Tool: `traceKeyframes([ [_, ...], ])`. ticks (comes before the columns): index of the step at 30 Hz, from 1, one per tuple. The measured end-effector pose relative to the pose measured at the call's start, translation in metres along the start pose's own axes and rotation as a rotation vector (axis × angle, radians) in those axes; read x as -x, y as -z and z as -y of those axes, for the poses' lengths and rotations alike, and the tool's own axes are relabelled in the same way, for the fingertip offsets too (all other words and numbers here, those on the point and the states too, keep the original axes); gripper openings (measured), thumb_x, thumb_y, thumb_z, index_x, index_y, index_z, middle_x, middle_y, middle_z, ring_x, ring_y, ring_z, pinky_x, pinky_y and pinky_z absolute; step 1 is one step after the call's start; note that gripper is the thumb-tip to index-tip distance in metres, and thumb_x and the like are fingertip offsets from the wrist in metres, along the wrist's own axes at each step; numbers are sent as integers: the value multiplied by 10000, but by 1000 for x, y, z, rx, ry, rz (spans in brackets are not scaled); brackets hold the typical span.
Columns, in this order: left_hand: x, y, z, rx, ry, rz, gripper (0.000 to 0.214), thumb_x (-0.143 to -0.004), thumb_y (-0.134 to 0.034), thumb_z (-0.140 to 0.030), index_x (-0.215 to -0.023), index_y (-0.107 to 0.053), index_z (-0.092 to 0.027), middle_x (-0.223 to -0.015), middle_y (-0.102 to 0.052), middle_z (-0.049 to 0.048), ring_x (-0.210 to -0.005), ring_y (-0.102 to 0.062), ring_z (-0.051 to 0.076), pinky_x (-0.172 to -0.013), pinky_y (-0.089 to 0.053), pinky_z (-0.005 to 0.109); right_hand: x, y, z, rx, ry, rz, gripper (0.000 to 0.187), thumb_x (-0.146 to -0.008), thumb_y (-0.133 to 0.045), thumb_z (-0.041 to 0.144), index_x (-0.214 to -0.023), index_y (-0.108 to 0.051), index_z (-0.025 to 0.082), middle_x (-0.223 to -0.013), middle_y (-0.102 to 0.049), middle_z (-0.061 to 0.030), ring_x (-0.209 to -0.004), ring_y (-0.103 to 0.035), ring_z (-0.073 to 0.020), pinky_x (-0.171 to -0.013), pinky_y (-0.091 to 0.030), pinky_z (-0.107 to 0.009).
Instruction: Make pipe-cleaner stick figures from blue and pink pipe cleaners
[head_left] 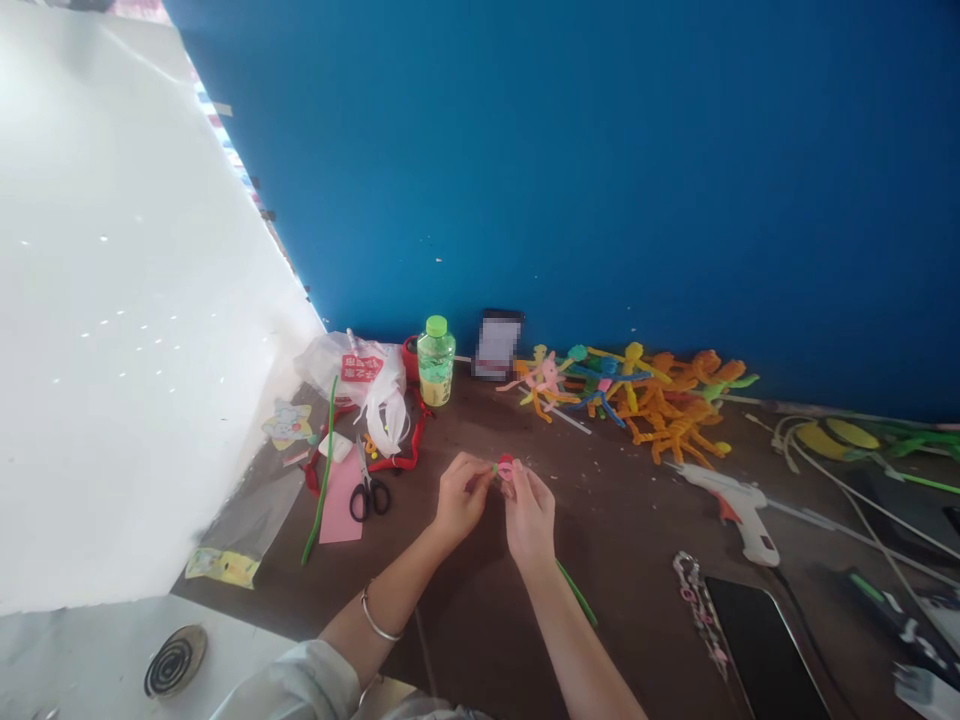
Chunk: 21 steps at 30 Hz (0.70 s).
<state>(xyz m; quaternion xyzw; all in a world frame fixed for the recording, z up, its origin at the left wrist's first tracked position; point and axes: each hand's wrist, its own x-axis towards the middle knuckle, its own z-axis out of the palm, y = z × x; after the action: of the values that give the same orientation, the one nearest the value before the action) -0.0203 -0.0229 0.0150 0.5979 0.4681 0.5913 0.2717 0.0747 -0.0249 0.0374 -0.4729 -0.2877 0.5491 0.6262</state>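
Over the middle of the dark table, my left hand and my right hand meet at their fingertips. A small pink-and-red looped piece is pinched in my right hand; its exact kind is too small to tell. Between my left thumb and finger shows a bit of green stem, mostly hidden by the fingers. A green pipe cleaner sticks out from behind my right forearm; whether it joins the green bit I cannot tell. To the left lie black-handled scissors on pink paper, beside another green pipe cleaner.
A green-capped bottle and a white plastic bag stand at the back. Pipe-cleaner figures are heaped along the blue wall. At the right lie a glue gun, a phone and cables. A mosquito coil sits lower left.
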Motion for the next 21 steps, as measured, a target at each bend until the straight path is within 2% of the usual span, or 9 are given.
traceKeyframes([
  [5,-5,3,-10,136,152,115,152,-790,-534,-282,-814,-616,-157,-777,-589,51,-703,-540,129,-621,-436,247,-12,6,9,47,-8,144,293,-741,-592,423,-595,-577,170,-566,-447,25,-553,-365,-98,-550,-314,-252],
  [7,-6,2,-11,163,174,109,165,-792,-531,-294,-812,-615,-154,-779,-591,51,-702,-540,128,-618,-434,242,-14,8,14,116,43,98,287,-747,-586,423,-610,-562,173,-567,-420,32,-552,-352,-96,-542,-303,-245],
  [9,-5,1,-10,127,164,47,154,-786,-539,-289,-788,-615,-154,-763,-583,47,-690,-533,125,-598,-429,234,-12,9,18,182,110,11,286,-754,-580,417,-605,-530,178,-561,-388,40,-549,-341,-94,-532,-289,-240],
  [11,-2,0,-6,74,121,-17,130,-781,-546,-268,-793,-615,-158,-761,-577,47,-680,-529,122,-576,-427,227,-6,8,21,239,140,-12,306,-763,-569,408,-577,-494,177,-555,-371,40,-548,-335,-94,-526,-278,-240],
  [15,1,0,0,-25,-54,-80,95,-780,-538,-187,-833,-612,-164,-796,-585,56,-725,-551,126,-612,-457,237,5,3,22,306,118,47,337,-756,-576,396,-535,-457,170,-552,-368,37,-541,-323,-91,-512,-265,-244],
  [18,3,0,2,-81,-162,-93,108,-780,-525,-141,-834,-615,-164,-809,-590,62,-750,-567,125,-604,-469,223,6,-1,19,221,66,56,359,-737,-592,412,-522,-430,174,-534,-332,47,-524,-308,-88,-507,-274,-246],
  [21,2,0,3,-88,-205,-100,115,-776,-521,-110,-813,-616,-163,-808,-592,63,-731,-570,114,-556,-465,196,4,-3,15,68,-4,87,374,-741,-591,411,-519,-395,182,-529,-310,57,-512,-300,-83,-516,-293,-246],
])
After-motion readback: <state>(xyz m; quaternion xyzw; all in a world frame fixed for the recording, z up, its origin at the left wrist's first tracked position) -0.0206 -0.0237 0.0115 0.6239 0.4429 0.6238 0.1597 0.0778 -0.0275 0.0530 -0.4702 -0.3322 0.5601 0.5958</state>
